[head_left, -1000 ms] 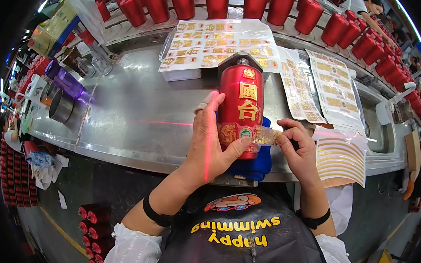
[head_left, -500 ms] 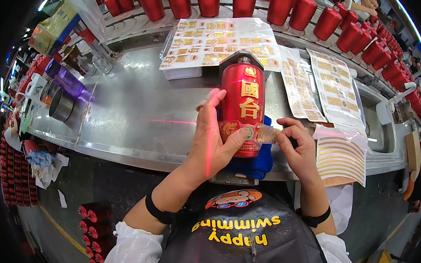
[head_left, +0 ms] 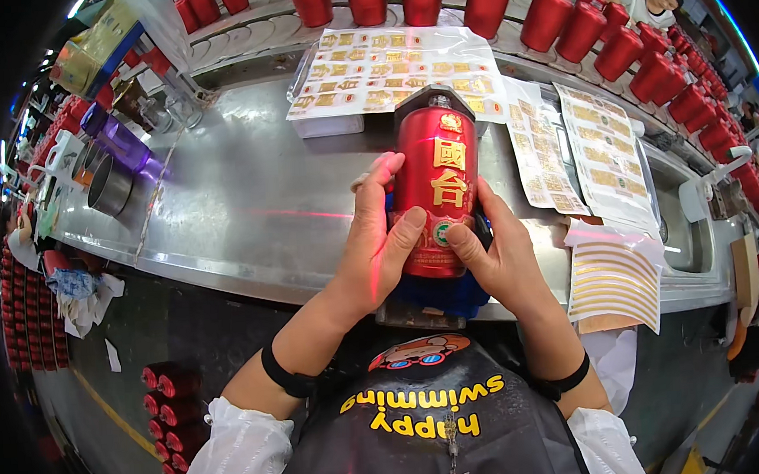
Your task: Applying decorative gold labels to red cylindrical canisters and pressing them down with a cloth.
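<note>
A glossy red bottle [head_left: 438,155] with raised gold characters lies tilted before me, its neck end away from me against a dark angular rest [head_left: 413,105]. My left hand [head_left: 378,246] wraps its left side, the thumb pressing on the lower front. Around the right side curves my right hand [head_left: 504,251], its thumb also on the lower front. Between the two thumbs a red label band with a small green-and-white round emblem [head_left: 442,231] lies against the bottle. Blue cloth [head_left: 444,294] sits under the bottle's base. Fingers behind the bottle are partly hidden.
Sheets of gold stickers [head_left: 395,67] lie beyond the bottle, with more sheets [head_left: 602,149] and gold curved strips [head_left: 612,275] to the right. Red bottles [head_left: 487,4] line a conveyor behind. A purple bottle [head_left: 117,140] and metal pot [head_left: 111,188] stand left; a sink [head_left: 687,218] is right.
My right hand has gone from pinching the label band's loose right end to cupping the bottle's right side. The band's end now lies down. Bottles on the conveyor have shifted right.
</note>
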A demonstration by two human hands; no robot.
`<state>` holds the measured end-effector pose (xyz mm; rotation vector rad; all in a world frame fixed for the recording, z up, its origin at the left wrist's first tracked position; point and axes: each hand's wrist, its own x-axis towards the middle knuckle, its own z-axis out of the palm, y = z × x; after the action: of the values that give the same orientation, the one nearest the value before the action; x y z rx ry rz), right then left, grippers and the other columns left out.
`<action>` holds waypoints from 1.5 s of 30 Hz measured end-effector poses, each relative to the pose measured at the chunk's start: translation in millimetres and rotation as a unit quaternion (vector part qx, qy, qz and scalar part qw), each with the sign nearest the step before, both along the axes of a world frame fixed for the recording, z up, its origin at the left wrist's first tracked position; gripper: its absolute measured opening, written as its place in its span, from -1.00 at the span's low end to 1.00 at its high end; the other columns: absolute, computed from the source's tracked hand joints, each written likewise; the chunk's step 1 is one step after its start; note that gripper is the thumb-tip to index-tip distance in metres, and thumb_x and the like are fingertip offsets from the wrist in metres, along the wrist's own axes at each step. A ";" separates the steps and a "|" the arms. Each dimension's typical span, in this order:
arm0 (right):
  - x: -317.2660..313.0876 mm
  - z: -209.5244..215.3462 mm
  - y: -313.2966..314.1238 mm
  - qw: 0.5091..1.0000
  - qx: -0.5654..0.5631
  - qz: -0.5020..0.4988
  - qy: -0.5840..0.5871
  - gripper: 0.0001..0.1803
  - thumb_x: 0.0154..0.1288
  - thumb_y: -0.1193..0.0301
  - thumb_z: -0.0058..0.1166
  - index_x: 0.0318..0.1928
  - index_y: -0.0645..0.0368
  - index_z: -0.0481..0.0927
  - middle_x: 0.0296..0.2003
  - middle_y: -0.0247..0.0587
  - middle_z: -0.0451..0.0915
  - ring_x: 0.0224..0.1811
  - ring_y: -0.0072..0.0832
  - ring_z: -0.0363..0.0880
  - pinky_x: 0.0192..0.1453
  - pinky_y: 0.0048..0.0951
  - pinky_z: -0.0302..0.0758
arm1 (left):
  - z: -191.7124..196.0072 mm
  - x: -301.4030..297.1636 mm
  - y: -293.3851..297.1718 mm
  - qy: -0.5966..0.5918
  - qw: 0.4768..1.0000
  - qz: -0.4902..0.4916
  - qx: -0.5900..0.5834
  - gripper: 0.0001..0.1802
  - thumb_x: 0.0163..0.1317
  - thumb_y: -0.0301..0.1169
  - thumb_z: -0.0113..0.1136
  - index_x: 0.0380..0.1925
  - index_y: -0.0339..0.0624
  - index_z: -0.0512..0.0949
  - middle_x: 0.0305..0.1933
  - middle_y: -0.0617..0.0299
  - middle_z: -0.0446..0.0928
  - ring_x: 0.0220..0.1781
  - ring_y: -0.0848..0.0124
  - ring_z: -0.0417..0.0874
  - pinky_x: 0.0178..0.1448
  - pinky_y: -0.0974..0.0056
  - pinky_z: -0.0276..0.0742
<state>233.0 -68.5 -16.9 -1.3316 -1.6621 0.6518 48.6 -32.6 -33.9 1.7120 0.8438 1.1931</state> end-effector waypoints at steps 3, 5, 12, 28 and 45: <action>2.0 -0.9 1.0 0.998 -0.050 0.011 0.021 -0.11 0.26 -0.03 0.23 0.30 0.44 0.27 0.07 0.21 0.51 0.17 -0.09 0.51 0.23 -0.25 0.41 | -2.4 1.2 -0.8 -0.002 1.000 0.007 0.006 -0.34 0.41 -0.28 0.11 0.38 -0.30 0.10 0.38 -0.08 0.14 0.43 0.13 0.17 0.49 0.14 0.07; 4.8 -6.2 1.9 0.994 -0.062 0.037 0.087 -0.09 0.25 -0.01 0.26 0.33 0.45 0.24 0.13 0.20 0.49 0.24 -0.15 0.48 0.29 -0.27 0.38 | -0.1 2.6 -2.7 -0.004 1.000 0.011 0.009 -0.34 0.41 -0.28 0.11 0.38 -0.30 0.10 0.39 -0.09 0.13 0.44 0.13 0.16 0.50 0.13 0.06; 14.9 -15.3 0.5 0.991 -0.072 0.050 0.104 -0.15 0.35 0.08 0.18 0.39 0.44 0.18 0.24 0.17 0.43 0.32 -0.23 0.39 0.37 -0.33 0.28 | 3.4 3.4 -2.4 0.003 1.000 0.006 -0.021 -0.19 0.28 -0.28 0.28 0.38 -0.31 0.06 0.38 -0.12 0.09 0.43 0.13 0.18 0.48 0.11 0.12; 17.5 -13.9 1.3 0.984 -0.103 0.068 0.132 -0.28 0.47 0.15 0.02 0.41 0.40 0.17 0.28 0.13 0.40 0.36 -0.27 0.35 0.40 -0.36 0.24 | 2.9 18.4 -2.6 0.144 0.980 0.111 0.081 -0.07 0.18 -0.13 0.37 0.35 -0.35 0.05 0.34 -0.16 0.14 0.38 0.06 0.22 0.45 0.08 0.15; 45.6 -20.9 -7.5 0.958 -0.208 0.071 0.185 -0.83 0.39 0.34 0.14 -0.20 0.18 0.52 0.12 -0.24 0.50 -0.14 -0.63 0.46 -0.02 -0.57 0.41 | 1.1 -24.2 -10.1 0.215 0.968 -0.046 0.119 0.28 0.03 0.13 0.41 0.49 -0.29 -0.17 0.53 -0.34 -0.16 0.56 -0.19 -0.06 0.54 -0.08 -0.07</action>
<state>278.6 -76.0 -37.8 -1.2800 -1.3621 1.3095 24.4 -42.6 -32.8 2.2319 0.8882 0.8988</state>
